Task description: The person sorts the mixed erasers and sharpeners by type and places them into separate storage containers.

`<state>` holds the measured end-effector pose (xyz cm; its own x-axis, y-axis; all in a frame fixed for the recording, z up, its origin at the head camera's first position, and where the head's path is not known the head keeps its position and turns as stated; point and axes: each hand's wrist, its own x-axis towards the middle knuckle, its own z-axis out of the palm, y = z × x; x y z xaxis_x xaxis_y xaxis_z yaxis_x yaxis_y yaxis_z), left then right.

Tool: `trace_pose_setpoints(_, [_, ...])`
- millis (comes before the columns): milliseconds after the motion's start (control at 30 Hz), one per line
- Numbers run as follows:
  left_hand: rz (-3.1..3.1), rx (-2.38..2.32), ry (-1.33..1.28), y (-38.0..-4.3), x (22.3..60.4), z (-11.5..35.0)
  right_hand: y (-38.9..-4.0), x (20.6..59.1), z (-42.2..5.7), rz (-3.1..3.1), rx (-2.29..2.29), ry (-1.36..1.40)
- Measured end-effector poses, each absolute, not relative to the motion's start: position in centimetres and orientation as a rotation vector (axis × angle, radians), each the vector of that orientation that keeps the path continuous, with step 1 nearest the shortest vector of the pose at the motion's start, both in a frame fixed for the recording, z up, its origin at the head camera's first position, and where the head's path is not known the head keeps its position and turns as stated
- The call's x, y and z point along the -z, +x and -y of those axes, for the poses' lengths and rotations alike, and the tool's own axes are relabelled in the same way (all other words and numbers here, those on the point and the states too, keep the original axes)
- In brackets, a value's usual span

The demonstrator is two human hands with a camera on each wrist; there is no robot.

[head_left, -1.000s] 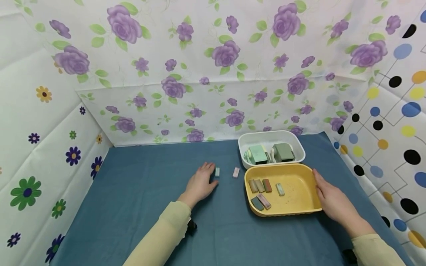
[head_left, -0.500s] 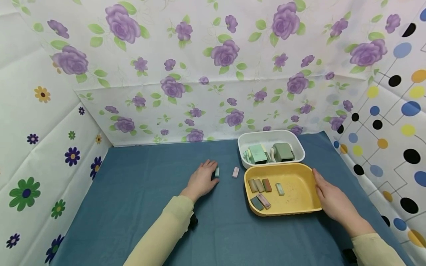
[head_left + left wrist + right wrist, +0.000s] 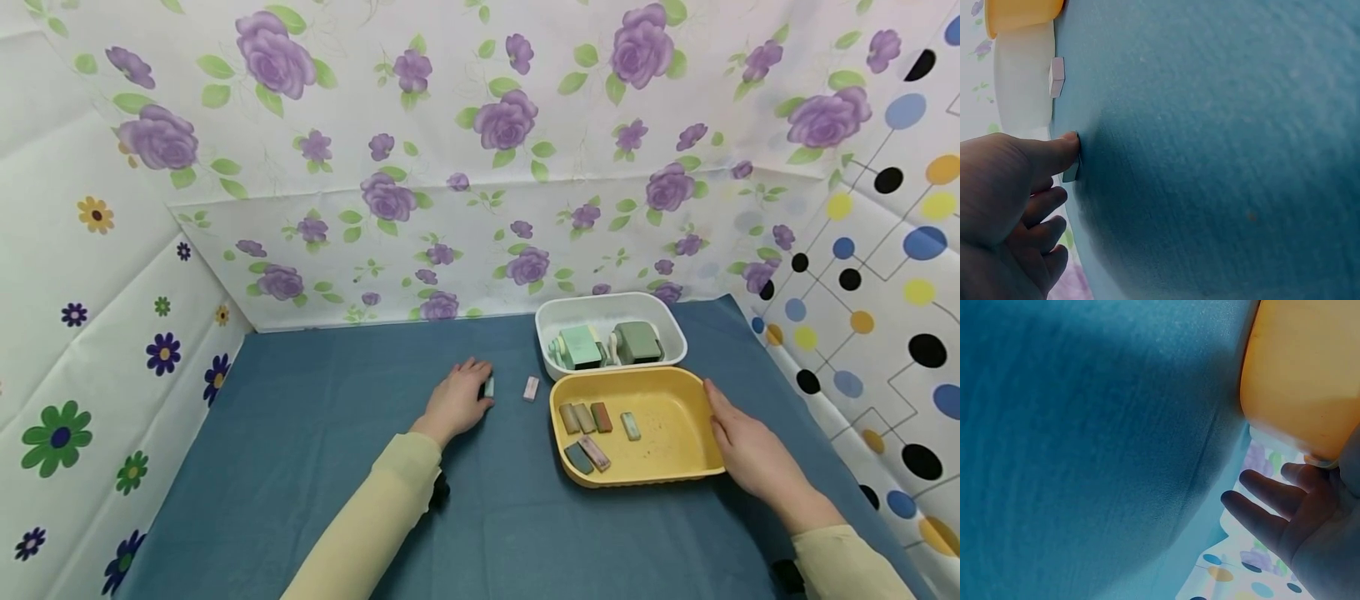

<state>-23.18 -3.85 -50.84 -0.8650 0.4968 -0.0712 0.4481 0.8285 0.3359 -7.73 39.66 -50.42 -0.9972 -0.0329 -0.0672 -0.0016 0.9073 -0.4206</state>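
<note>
My left hand [image 3: 456, 402] pinches a small pale green eraser [image 3: 490, 386] on the blue cloth. In the left wrist view the thumb lies along the near side of that eraser [image 3: 1071, 171], partly covering it, with the other fingers curled below. A pink eraser [image 3: 531, 388] lies a short way to its right. My right hand [image 3: 761, 458] holds the right end of a yellow tray [image 3: 675, 475] by its rim; its outer fingers stretch out below the tray wall in the right wrist view. Several erasers, including a reddish-brown one [image 3: 602, 418], lie in the tray's left part.
Behind the yellow tray stands a white bin [image 3: 550, 317] holding a mint green crank pencil sharpener [image 3: 581, 346] and an olive one [image 3: 637, 343]. A flowered cloth wall [image 3: 480, 242] closes the back, and patterned cloths line both sides.
My left hand has shifted slightly right and closed around the pale green eraser. My right hand and the yellow tray have stayed in place.
</note>
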Motion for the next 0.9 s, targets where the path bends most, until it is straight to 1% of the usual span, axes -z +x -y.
trace_pose_setpoints(900, [-2.897,-0.433,0.625,-22.78,51.03,3.1,-7.84,50.21,-39.52,-2.996,0.645,-0.016])
